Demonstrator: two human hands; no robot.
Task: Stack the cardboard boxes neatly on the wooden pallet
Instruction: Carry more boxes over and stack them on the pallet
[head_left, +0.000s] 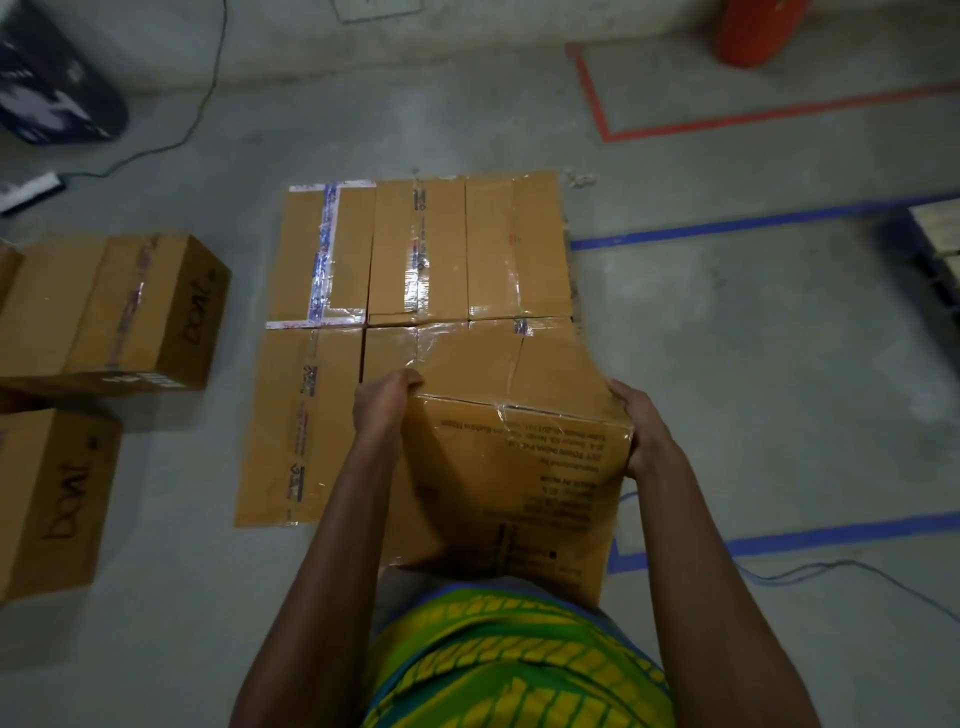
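Above the near right corner of the packed layer of boxes (421, 249), a tilted cardboard box (514, 467) is held up. The left hand (387, 400) curls over its far left corner and the right hand (641, 431) clasps its right edge. Other boxes (119, 312) stand on the floor to the left.

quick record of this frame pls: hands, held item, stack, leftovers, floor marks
left hand: grips the held box's top left corner
right hand: grips its right edge
held box: tilted, over the near right part of the layer
laid boxes: three in the far row, at least two in the near row, side by side
spare boxes: on the floor at left, at least two
pallet: not visible
floor marks: blue tape and red tape, right of the stack
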